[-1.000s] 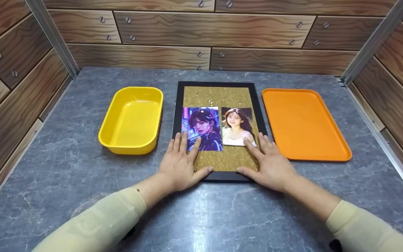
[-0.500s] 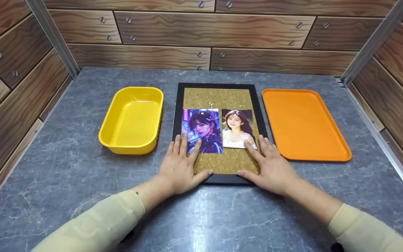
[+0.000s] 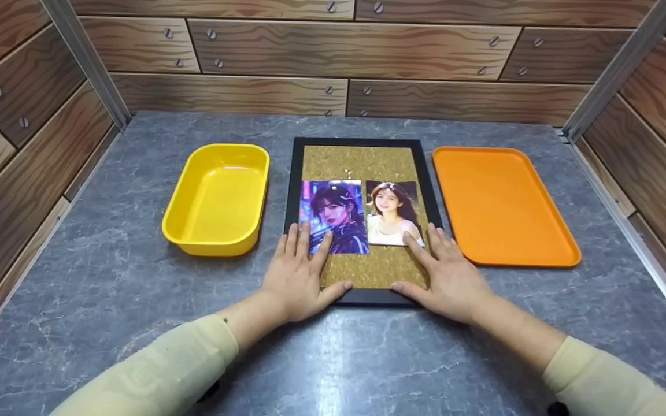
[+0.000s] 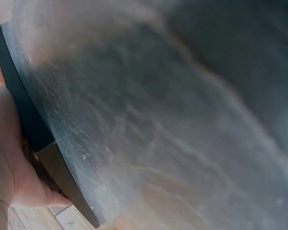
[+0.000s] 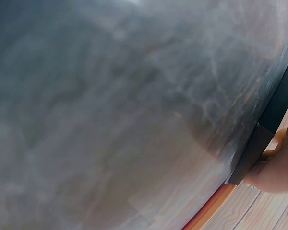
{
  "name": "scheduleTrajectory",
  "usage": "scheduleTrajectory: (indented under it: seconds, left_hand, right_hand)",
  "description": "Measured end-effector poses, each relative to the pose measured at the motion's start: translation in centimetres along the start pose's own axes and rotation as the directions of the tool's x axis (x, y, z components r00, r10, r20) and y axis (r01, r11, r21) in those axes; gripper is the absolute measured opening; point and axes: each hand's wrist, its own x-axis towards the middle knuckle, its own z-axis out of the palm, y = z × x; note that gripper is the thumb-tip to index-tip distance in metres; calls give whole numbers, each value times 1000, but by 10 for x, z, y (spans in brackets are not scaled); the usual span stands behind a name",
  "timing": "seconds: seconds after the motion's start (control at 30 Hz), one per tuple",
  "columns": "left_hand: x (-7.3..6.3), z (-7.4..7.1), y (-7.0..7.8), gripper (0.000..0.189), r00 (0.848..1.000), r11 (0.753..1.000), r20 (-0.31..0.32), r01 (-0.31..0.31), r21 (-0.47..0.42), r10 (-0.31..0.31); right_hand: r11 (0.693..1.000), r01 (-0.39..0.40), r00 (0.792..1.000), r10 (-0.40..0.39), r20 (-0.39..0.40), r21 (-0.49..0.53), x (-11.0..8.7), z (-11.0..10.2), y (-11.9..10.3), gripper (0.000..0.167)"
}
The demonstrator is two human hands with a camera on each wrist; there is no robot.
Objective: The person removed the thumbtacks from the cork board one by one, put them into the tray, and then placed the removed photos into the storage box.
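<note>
A black-framed cork board (image 3: 356, 271) lies flat on the table in the head view. On it, side by side, are a purple-blue portrait print (image 3: 341, 237) and a photo of a person in a white top (image 3: 388, 228). My left hand (image 3: 295, 274) rests with spread fingers on the board's left near corner, its index fingertip over the purple print. At the right near corner my right hand (image 3: 451, 274) lies spread too, index fingertip on the other photo. Both thumbs touch the near edge. Each wrist view shows the frame's dark side (image 4: 21, 100) beside a hand.
A yellow plastic bin (image 3: 217, 202) stands left of the board. To its right lies an orange tray (image 3: 506, 205), close to my right hand. The grey marbled table (image 3: 136, 289) is bounded by wood-patterned walls (image 3: 356, 49) at the back and sides.
The board, with both prints on it, has slid slightly toward me, and my hands have shifted back a little with it. Over the last half second almost nothing moves.
</note>
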Motion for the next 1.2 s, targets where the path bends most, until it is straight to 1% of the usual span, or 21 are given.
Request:
scheduleTrajectory:
  seconds: [0.17, 0.43, 0.53, 0.63, 0.7, 0.73, 0.83, 0.9, 0.97, 1.03, 1.2]
  left_hand:
    - [2, 0, -1, 100, 1000, 1000, 10, -2, 13, 1]
    - [4, -7, -2, 100, 1000, 1000, 28, -5, -13, 5]
    - [8, -9, -2, 99, 999, 999, 15, -38, -1, 38]
    - [14, -10, -3, 98, 993, 993, -18, -116, 10, 116]
    - [20, -10, -3, 97, 982, 983, -41, -185, 10, 186]
    - [24, -11, -3, 97, 973, 975, -55, -222, 10, 222]
    - [36, -11, -4, 96, 941, 945, -92, -325, 19, 326]
    - [44, -11, -4, 95, 919, 925, -105, -379, 28, 379]
    - [52, -10, -3, 95, 900, 906, -109, -421, 39, 423]
    - [58, -9, -2, 95, 883, 890, -106, -454, 50, 457]
    - [70, -4, 0, 95, 849, 853, -86, -518, 59, 521]
  right_hand:
    - [1000, 2, 1000, -2, -1, -4, 1, 0, 1, 97]
    - [1000, 2, 1000, -2, -4, 3, 2, 0, 2, 96]
    - [1000, 1, 1000, -1, -8, 4, 2, -1, 2, 97]
    - [1000, -2, 1000, 2, -8, 4, 1, -1, 2, 97]
    - [1000, -6, 1000, 6, 0, 2, 1, -1, 1, 97]
    - [1000, -7, 1000, 7, 3, 0, 1, -1, 1, 96]
    - [1000, -10, 1000, 10, 7, 4, 0, -1, 1, 95]
    - [1000, -10, 1000, 10, 6, 7, 0, 0, 1, 95]
    - [1000, -10, 1000, 10, 2, 11, -1, 0, 1, 95]
    - [1000, -10, 1000, 10, -1, 13, -1, 0, 1, 95]
    - [1000, -8, 1000, 8, -3, 21, -1, 0, 1, 95]
